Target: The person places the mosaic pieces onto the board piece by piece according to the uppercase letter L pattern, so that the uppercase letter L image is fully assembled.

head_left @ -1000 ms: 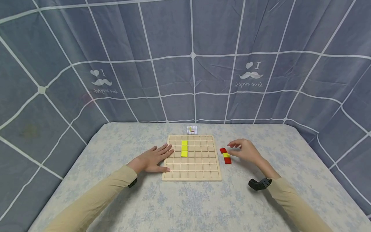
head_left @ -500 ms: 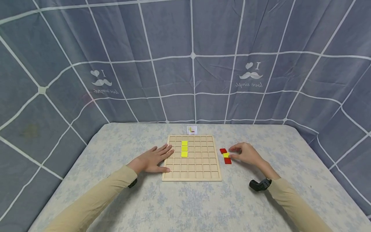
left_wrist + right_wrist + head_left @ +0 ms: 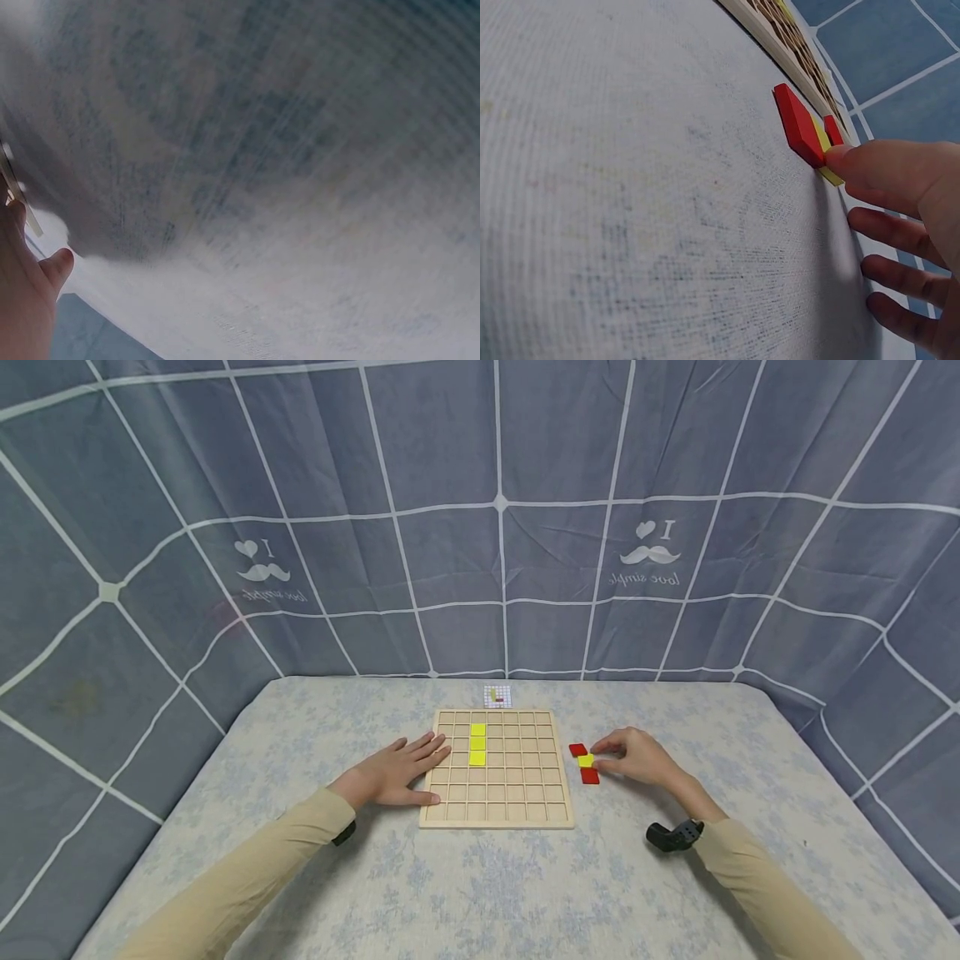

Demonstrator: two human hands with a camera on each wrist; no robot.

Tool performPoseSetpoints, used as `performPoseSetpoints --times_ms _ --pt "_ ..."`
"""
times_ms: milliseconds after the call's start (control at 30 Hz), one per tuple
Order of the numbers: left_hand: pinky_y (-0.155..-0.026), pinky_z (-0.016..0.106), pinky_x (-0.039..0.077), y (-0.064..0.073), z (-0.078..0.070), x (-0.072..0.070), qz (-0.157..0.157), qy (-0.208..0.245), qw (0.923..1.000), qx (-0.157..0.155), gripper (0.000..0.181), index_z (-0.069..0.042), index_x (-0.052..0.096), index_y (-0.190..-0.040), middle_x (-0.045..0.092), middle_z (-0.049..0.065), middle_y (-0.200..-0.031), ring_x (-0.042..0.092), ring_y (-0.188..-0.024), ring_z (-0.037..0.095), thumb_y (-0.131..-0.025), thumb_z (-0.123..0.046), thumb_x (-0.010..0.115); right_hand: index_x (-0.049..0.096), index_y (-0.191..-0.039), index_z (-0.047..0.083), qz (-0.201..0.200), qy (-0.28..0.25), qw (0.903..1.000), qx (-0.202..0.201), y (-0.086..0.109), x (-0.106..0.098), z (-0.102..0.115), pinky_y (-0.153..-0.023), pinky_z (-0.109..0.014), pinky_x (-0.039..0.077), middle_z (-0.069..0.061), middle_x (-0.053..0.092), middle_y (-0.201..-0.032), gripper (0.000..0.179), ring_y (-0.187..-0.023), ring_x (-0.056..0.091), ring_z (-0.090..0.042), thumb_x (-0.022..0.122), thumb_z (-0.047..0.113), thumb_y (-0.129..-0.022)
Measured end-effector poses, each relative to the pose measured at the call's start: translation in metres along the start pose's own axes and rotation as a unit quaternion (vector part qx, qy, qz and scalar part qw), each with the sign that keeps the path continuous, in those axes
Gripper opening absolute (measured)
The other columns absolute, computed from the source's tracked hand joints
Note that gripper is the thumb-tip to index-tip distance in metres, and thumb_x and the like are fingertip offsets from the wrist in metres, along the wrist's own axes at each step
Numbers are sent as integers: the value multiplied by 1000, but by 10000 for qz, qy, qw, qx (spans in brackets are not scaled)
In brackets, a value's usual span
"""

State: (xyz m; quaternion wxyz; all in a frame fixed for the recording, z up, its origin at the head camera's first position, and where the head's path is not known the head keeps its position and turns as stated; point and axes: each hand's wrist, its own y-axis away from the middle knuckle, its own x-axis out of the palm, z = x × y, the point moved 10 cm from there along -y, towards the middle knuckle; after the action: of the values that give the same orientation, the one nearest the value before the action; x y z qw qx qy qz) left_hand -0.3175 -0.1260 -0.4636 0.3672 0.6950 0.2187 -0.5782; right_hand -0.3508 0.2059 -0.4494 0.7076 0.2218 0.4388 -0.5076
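Observation:
My left hand [image 3: 400,772] lies with fingers spread on the left edge of a wooden grid board [image 3: 517,825]. Three yellow tiles [image 3: 477,743] sit in one column of its cells. At the board's right, my right hand [image 3: 636,757] pinches a loose yellow square tile [image 3: 585,762] between thumb and index finger at its right side. That tile still lies at table level, between a farther red tile [image 3: 577,749] and a nearer red tile [image 3: 590,776]. In the right wrist view the thumb [image 3: 840,159] touches the yellow tile [image 3: 831,177]; the index fingertip is hidden.
A small pattern card [image 3: 497,697] with a coloured grid lies just behind the board. The table [image 3: 495,893] has a pale floral cloth. A blue-grey curtain [image 3: 555,552] with white lines surrounds its back and sides.
The right hand has lowered slightly, and its thumb and index finger have closed in on the loose yellow tile. The left hand and the tiles have stayed put.

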Motion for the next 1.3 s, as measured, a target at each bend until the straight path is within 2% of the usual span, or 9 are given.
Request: performPoseSetpoints --times_ms 367,600,800,1133,1300 --pt "-118 56 17 0 0 1 9 21 10000 41 87 -21 13 -157 7 4 -164 8 -151 25 -90 -69 42 76 -100 11 19 174 9997 -153 -3 1 3 -69 -27 49 -4 73 -98 24 -79 59 -11 78 24 -80" --pt "-118 56 17 0 0 0 13 4 10000 22 87 -21 13 -157 7 4 -164 8 -151 25 -91 -68 43 76 -98 9 130 428 9985 -312 -3 0 9 -65 -25 45 -3 71 -95 22 -75 53 -9 77 22 -79" --pt "-119 55 17 0 0 0 63 -16 10000 -20 87 -21 12 -157 7 3 -164 8 -151 25 -90 -69 42 76 -93 12 17 741 9959 -525 -3 -2 12 -62 -23 39 1 70 -90 19 -71 47 -8 78 23 -78" --pt "-119 55 17 -1 -1 0 19 -64 10000 60 87 -20 13 -157 7 4 -164 9 -151 25 -91 -68 43 74 -89 12 -126 794 9957 -453 2 -8 7 -67 -27 47 2 70 -86 19 -75 55 -9 78 24 -75" --pt "-118 55 18 -1 -1 -1 -13 -63 9999 102 87 -19 13 -157 7 4 -164 9 -151 25 -91 -67 43 73 -90 9 -199 731 9962 -418 5 -16 6 -67 -30 49 -1 70 -86 21 -78 59 -15 78 24 -74"
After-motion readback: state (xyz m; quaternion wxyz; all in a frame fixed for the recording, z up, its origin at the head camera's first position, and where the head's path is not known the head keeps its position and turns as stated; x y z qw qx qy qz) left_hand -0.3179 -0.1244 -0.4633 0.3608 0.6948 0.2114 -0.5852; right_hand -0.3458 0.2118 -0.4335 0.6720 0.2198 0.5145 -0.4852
